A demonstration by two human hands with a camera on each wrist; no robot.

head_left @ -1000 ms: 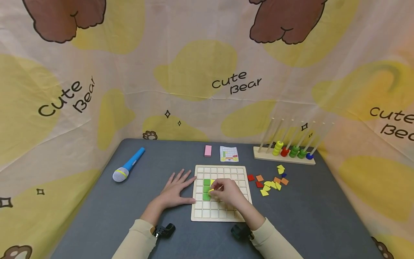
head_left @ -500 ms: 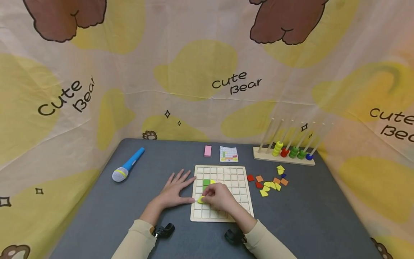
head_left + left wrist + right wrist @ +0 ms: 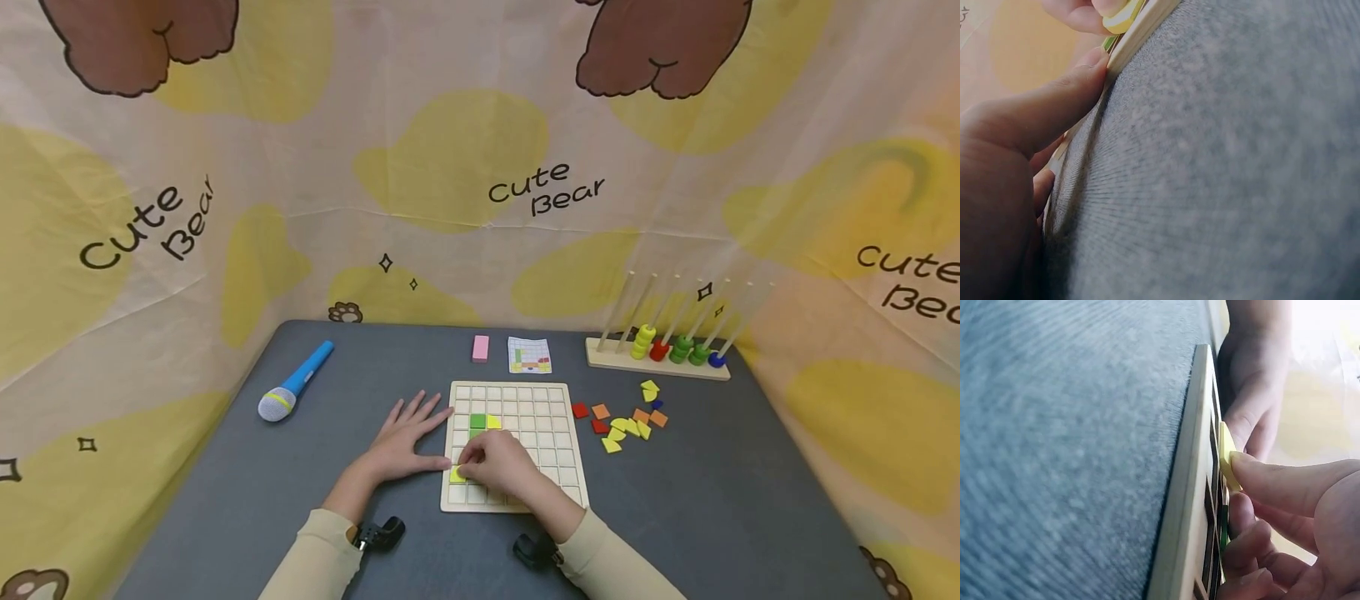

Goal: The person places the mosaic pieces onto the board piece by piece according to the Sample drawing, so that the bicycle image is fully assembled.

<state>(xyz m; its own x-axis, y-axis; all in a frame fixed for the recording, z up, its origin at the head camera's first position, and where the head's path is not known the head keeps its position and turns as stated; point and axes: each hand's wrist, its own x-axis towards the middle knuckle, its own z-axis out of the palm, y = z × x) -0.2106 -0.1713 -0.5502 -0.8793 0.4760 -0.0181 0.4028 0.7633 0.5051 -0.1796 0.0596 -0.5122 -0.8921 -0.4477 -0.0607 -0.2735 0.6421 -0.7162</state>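
Note:
The wooden grid board (image 3: 527,503) lies flat in front of the person. The left hand (image 3: 405,442) is spread on the table, its thumb and index fingertip touching the board's left edge. Over the board's lower left, the right hand (image 3: 502,465) pinches a yellow piece (image 3: 457,475) at a cell in the leftmost column. In the right wrist view the yellow piece (image 3: 1227,456) stands tilted between thumb and fingers. Green squares (image 3: 477,421) sit in the second column, partly hidden by the right hand, with another yellow piece (image 3: 493,422) beside the top one.
Loose yellow pieces (image 3: 612,446), red and orange ones and a blue one lie right of the board. Behind it are a pink block (image 3: 481,348) and a pattern card (image 3: 529,356). A bead rack (image 3: 658,362) stands back right; a blue microphone (image 3: 296,381) lies left.
The right hand has moved left and toward the person with the yellow piece, from beside the green squares to the leftmost column. The left hand has stayed in place.

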